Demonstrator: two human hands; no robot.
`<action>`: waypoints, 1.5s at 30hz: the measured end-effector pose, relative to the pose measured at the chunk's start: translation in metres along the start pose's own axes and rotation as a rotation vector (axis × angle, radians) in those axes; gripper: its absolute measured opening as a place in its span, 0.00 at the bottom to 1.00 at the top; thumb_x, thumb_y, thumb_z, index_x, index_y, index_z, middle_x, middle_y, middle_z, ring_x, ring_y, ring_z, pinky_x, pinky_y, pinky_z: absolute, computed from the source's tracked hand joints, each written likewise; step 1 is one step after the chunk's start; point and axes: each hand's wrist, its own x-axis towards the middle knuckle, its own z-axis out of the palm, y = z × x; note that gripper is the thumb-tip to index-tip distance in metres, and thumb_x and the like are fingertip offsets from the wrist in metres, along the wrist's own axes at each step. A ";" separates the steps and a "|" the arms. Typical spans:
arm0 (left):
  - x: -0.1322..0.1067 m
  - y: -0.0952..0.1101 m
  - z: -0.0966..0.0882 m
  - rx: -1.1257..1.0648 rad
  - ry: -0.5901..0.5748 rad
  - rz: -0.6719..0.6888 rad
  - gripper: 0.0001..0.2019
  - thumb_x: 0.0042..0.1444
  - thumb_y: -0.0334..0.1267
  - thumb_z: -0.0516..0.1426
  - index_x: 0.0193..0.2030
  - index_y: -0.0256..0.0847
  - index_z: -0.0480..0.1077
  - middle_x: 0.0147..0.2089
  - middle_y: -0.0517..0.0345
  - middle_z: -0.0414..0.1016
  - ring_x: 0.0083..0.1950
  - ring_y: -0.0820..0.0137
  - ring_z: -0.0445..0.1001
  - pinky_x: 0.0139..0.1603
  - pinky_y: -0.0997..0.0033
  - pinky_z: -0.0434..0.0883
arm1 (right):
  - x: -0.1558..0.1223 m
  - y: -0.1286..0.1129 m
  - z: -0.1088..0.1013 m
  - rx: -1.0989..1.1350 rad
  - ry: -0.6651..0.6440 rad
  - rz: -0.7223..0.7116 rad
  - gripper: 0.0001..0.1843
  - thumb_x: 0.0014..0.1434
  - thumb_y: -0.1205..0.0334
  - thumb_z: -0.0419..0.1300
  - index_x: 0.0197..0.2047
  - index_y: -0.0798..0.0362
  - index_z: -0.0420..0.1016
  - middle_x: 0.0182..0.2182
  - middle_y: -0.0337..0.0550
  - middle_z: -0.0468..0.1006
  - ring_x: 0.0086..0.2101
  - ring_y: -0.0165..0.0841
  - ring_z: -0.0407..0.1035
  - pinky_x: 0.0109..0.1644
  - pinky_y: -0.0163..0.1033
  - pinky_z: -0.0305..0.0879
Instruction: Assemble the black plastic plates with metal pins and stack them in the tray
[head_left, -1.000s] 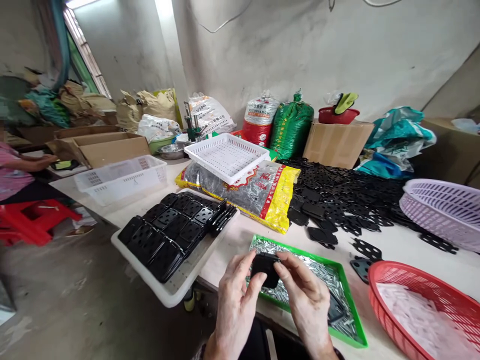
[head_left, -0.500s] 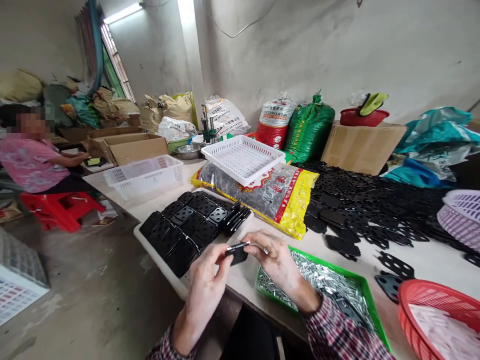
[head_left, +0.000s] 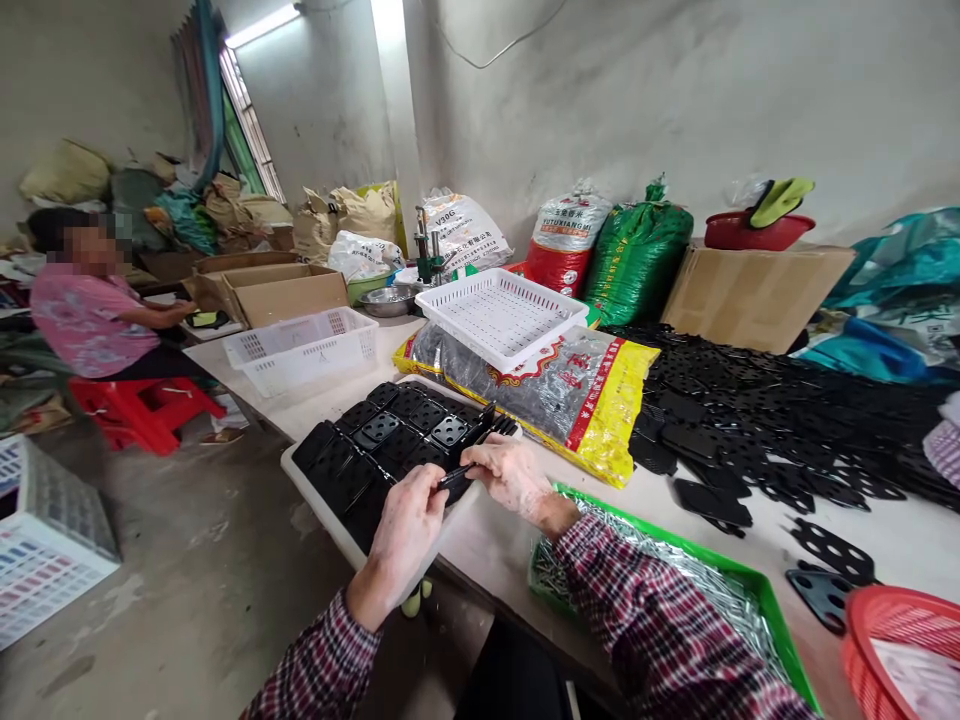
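Pin (head_left: 455, 478) now slanting toward left hand (head_left: 409, 530)

A white tray (head_left: 313, 510) and a green tray (head_left: 754, 582) flank the hands (head_left: 510, 478), open above.

Head-worn view, from the near edge of the table (head_left: 487, 560), facing down and across it toward the far wall (head_left: 615, 100).
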 end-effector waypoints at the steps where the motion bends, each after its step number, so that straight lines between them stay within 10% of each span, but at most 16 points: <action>1: -0.001 0.000 0.002 -0.005 -0.013 -0.014 0.10 0.54 0.24 0.55 0.37 0.43 0.72 0.32 0.59 0.77 0.33 0.67 0.77 0.36 0.70 0.74 | -0.001 0.001 0.000 -0.018 -0.021 -0.014 0.11 0.62 0.74 0.58 0.42 0.53 0.81 0.33 0.43 0.82 0.37 0.36 0.72 0.39 0.36 0.64; 25: -0.008 0.007 0.002 -0.015 -0.172 -0.167 0.16 0.54 0.31 0.59 0.50 0.38 0.78 0.43 0.50 0.84 0.41 0.62 0.82 0.44 0.65 0.77 | -0.014 0.000 -0.014 -0.153 -0.139 -0.124 0.27 0.60 0.76 0.52 0.61 0.53 0.72 0.61 0.47 0.73 0.54 0.39 0.70 0.58 0.42 0.62; 30: -0.013 0.010 -0.013 0.004 -0.012 -0.080 0.20 0.57 0.43 0.60 0.54 0.38 0.75 0.54 0.40 0.80 0.55 0.51 0.77 0.59 0.49 0.71 | -0.034 0.009 -0.062 -0.263 -0.249 0.196 0.20 0.64 0.71 0.52 0.55 0.46 0.76 0.50 0.41 0.81 0.48 0.34 0.73 0.49 0.34 0.63; 37: -0.042 0.061 -0.009 -0.224 0.070 0.142 0.14 0.64 0.45 0.57 0.54 0.48 0.75 0.49 0.53 0.81 0.43 0.64 0.82 0.43 0.72 0.80 | -0.112 0.086 -0.158 -0.507 -0.381 0.782 0.14 0.64 0.69 0.54 0.41 0.53 0.82 0.38 0.50 0.83 0.39 0.37 0.76 0.38 0.37 0.64; 45: -0.077 0.111 0.059 -0.493 -0.124 0.350 0.17 0.63 0.34 0.58 0.58 0.50 0.71 0.44 0.56 0.84 0.43 0.67 0.83 0.42 0.77 0.80 | -0.162 0.137 -0.148 -0.496 -0.648 0.927 0.18 0.66 0.56 0.62 0.56 0.54 0.71 0.52 0.47 0.75 0.47 0.39 0.73 0.50 0.50 0.73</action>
